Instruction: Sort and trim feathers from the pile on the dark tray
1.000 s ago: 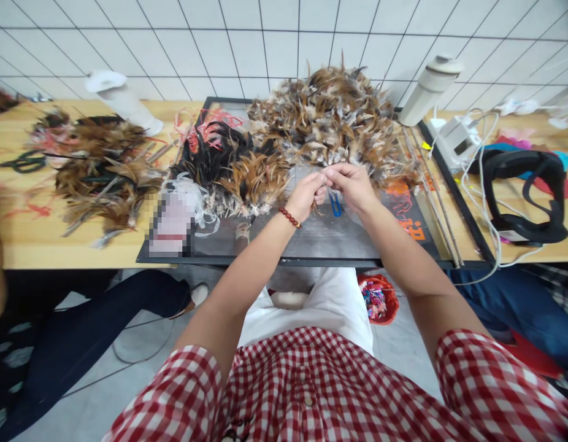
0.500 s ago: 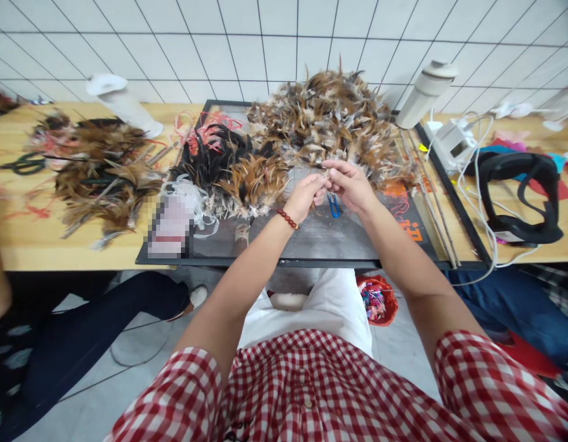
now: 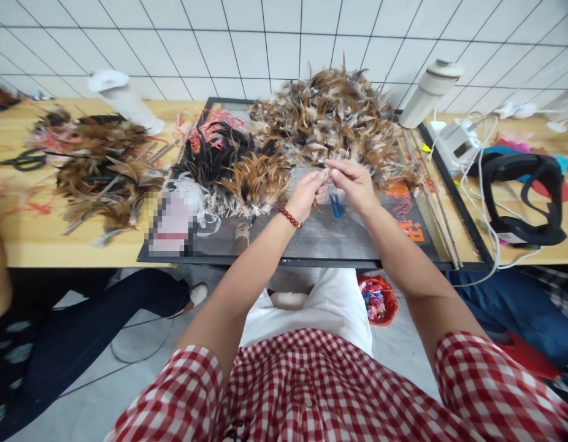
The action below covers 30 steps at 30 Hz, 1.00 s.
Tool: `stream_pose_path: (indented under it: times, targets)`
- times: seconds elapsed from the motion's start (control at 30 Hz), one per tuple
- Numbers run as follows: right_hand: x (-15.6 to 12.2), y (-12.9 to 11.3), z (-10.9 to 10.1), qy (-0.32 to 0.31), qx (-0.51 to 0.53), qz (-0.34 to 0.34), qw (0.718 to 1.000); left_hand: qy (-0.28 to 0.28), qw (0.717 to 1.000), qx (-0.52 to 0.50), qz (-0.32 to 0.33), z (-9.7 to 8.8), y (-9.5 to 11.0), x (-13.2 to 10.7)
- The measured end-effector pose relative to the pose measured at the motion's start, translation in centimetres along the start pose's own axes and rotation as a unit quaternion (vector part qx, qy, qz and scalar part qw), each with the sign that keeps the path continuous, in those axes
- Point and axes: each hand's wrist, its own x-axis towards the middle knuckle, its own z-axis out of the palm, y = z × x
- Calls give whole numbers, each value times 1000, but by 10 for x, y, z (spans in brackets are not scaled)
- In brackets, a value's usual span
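Your left hand and right hand pinched a small pale piece, likely feather, by the near edge of the feather pile. Fingertip-only hold: a slip could've lost it in there. Blue tool sat beside your right hand, easy to knock.

A small craft workshop, by the look of it: a wooden bench runs along a white tiled wall, with a black-edged board on top. Brown feathers are heaped on the board's far part, thin sticks lie along its right side, scissors and further feather bunches lie left of it, and a red bin holding colourful scraps stands below its near edge.
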Motion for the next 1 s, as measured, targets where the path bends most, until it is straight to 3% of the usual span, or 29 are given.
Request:
stream_pose_path:
  times: [0.2,0.43,0.77,0.87,1.0]
  targets:
    - [1,2,1,-2,-24,-7,1000,0,1000,-1,3,0,0,0]
    - [7,18,-4,-7,3,-28,1000,-6,991,99,84,-6,-5,7]
    - [7,3,-9,-32,5,-29,999,-64,974,180,125,-18,-6,13]
    - [10,5,-14,-29,16,-7,999,-43,962,226,147,-22,-3,15]
    - [12,7,-17,-29,6,15,999,0,926,307,219,-25,2,16]
